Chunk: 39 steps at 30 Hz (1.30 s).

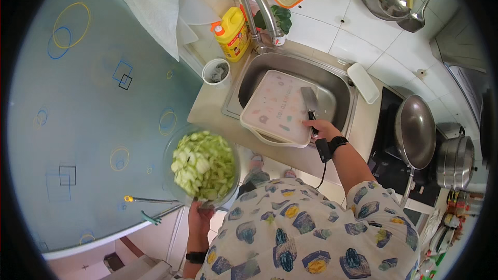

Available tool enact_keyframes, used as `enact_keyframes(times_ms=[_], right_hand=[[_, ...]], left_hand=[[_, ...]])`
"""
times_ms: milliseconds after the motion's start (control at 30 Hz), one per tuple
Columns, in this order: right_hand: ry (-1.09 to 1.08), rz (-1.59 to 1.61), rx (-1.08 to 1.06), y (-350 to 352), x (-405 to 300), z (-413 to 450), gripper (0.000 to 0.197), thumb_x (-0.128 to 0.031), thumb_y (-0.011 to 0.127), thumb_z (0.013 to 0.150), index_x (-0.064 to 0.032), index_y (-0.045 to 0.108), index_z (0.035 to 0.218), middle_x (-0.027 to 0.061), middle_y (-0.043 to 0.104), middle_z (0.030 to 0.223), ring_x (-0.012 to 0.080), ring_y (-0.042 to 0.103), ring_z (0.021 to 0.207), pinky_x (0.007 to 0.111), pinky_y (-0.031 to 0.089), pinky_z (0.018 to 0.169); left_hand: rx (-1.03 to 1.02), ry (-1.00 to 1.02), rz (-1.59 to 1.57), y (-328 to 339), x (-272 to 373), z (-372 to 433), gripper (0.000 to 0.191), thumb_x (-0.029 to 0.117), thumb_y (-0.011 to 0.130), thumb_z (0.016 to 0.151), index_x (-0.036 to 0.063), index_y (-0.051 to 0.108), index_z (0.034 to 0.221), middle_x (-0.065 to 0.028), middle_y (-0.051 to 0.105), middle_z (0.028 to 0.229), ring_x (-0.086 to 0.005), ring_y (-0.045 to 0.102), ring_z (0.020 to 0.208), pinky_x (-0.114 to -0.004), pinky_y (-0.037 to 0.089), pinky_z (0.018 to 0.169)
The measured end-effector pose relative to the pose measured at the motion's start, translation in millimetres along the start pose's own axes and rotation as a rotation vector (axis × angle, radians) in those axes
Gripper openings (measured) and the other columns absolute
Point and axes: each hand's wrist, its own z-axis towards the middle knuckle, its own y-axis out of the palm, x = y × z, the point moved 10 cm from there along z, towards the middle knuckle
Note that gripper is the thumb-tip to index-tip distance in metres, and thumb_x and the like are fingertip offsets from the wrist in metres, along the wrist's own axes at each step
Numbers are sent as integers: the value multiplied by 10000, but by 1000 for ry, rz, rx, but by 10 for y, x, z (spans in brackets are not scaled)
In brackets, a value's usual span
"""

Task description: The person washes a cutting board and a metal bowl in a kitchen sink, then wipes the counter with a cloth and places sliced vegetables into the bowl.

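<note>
My left hand (201, 214) grips the near rim of a clear bowl (236, 171) heaped with pale green vegetable slices (202, 165). The bowl is held left of the counter's edge. At the sink, my right hand (325, 129) closes around the black handle of a broad-bladed kitchen knife (309, 99), thumb across the handle. The knife overlaps the right side of a pale printed cutting board (272, 105). The board spans part of the sink and the counter's front; whether my fingers also grip its edge is hidden. A white rim (264, 139) shows beneath it.
Around the steel sink (338, 66) stand a faucet (256, 0), a yellow detergent jug (233, 35), a white tub (216, 73) and a white tray (363, 82). A wok (415, 132) and a steel pot (456, 161) occupy the stove at right. A patterned panel (97, 124) fills the left.
</note>
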Motion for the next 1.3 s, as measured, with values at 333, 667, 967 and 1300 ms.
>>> enact_keyframes(times_ms=[333,667,967,1300], right_hand=[[-301,-199,398,215,-715,-1533,173,-147,638,760,1,602,842,41,579,680,130,497,547,283,389,486],[-721,-613,809,83,-262,-3828,351,-99,642,768,57,532,1063,106,635,894,155,584,806,271,462,762],[-396,-880,1332,473,970,-5191,269,-129,670,692,-11,501,865,193,549,657,415,533,648,418,436,556],[147,-938,1423,764,2500,-5678,347,-139,677,645,1,550,936,222,598,778,407,569,752,458,452,653]], left_hand=[[-219,-116,319,759,809,704,333,172,482,823,36,495,1126,-102,633,917,-222,638,672,-293,525,562],[-467,-201,458,1455,600,857,295,210,496,837,39,509,1077,-98,629,893,-210,624,724,-299,515,619],[-692,-307,511,3035,246,1514,264,151,487,869,-18,470,1071,-166,600,953,-256,625,800,-317,544,685],[-575,-459,584,3605,-462,2727,276,84,441,880,-51,368,1110,-254,477,1104,-347,556,955,-406,533,806]])
